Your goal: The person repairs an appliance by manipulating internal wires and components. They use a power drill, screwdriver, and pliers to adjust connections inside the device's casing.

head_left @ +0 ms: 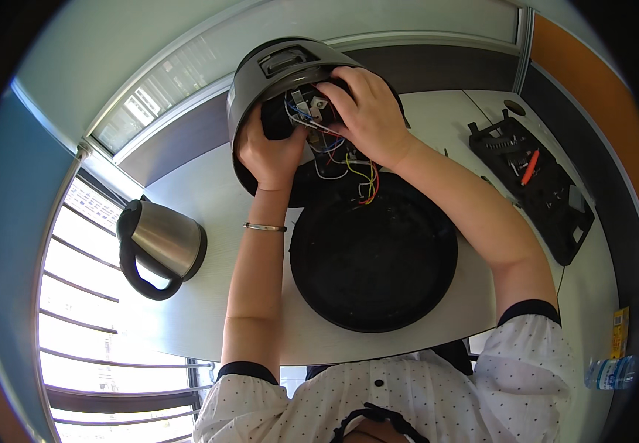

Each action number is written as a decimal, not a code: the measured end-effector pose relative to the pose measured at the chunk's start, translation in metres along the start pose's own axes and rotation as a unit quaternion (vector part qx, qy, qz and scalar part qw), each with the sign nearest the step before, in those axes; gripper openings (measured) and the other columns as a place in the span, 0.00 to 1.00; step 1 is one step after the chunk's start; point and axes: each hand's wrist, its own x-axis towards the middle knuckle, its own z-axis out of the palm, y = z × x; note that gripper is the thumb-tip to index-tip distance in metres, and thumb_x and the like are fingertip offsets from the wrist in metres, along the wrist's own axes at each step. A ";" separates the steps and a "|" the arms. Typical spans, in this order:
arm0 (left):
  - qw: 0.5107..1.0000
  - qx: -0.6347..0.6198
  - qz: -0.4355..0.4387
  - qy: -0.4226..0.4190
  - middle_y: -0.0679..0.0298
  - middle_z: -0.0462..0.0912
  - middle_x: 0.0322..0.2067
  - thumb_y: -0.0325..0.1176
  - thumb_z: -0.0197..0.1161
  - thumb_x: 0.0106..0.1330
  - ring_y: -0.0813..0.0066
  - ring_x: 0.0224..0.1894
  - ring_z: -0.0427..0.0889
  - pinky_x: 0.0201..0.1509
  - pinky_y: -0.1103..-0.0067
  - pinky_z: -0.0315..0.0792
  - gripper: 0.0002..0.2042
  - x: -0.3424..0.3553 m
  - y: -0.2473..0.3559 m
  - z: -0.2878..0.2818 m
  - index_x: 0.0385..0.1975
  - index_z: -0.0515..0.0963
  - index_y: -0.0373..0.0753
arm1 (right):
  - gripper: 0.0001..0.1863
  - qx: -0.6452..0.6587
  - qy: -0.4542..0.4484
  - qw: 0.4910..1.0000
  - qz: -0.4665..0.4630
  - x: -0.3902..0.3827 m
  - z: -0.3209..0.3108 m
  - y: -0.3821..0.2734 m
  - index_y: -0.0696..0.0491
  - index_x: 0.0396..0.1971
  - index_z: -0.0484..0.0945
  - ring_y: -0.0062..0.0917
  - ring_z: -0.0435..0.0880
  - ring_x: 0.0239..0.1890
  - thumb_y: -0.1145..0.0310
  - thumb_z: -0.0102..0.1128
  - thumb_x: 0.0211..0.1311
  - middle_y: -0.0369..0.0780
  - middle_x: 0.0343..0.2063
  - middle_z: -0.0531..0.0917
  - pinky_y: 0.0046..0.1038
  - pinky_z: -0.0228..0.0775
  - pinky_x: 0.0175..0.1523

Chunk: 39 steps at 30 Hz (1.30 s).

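An electric cooker body (243,96), grey outside, is tipped so that its opened underside faces me. Inside it show a metal bracket and a bundle of coloured wires (368,181), some hanging out below. My left hand (269,151) reaches into the left of the opening, with the thumb by the wiring and the fingers curled at the inner wall. Over the right rim bends my right hand (370,114), fingertips inside near the metal parts. Whether either pinches a small part is hidden. A round black cover (375,258) lies on the table just below the cooker.
A steel electric kettle (164,244) with a black handle stands at the left. On the right lies an open black tool case (530,177) with a red-handled tool (531,167). A plastic bottle (609,373) is at the lower right; a partition (438,68) borders the table's back.
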 end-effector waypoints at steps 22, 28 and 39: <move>1.000 -0.006 0.005 -0.026 0.49 0.80 0.38 0.33 0.74 0.32 0.52 0.39 0.80 0.46 0.69 0.74 0.33 -0.004 -0.002 -0.004 0.45 0.75 0.32 | 0.15 -0.002 0.007 1.000 -0.006 -0.009 0.014 -0.005 0.51 0.39 0.77 0.34 0.76 0.45 0.71 0.60 0.47 0.45 0.49 0.70 0.28 0.75 0.40; 0.996 -0.017 0.030 -0.087 0.48 0.79 0.40 0.39 0.77 0.34 0.52 0.41 0.79 0.47 0.69 0.73 0.36 -0.001 -0.002 -0.012 0.48 0.73 0.31 | 0.15 -0.038 0.020 0.999 -0.002 -0.010 0.015 -0.008 0.53 0.40 0.77 0.31 0.77 0.42 0.72 0.60 0.48 0.45 0.48 0.71 0.24 0.76 0.35; 0.994 0.031 0.065 -0.088 0.48 0.79 0.39 0.38 0.74 0.36 0.51 0.40 0.79 0.45 0.68 0.74 0.34 0.004 0.000 -0.012 0.47 0.73 0.32 | 0.16 -0.010 0.008 1.000 0.022 -0.012 0.014 -0.006 0.53 0.38 0.75 0.31 0.77 0.40 0.68 0.62 0.46 0.43 0.49 0.70 0.24 0.76 0.36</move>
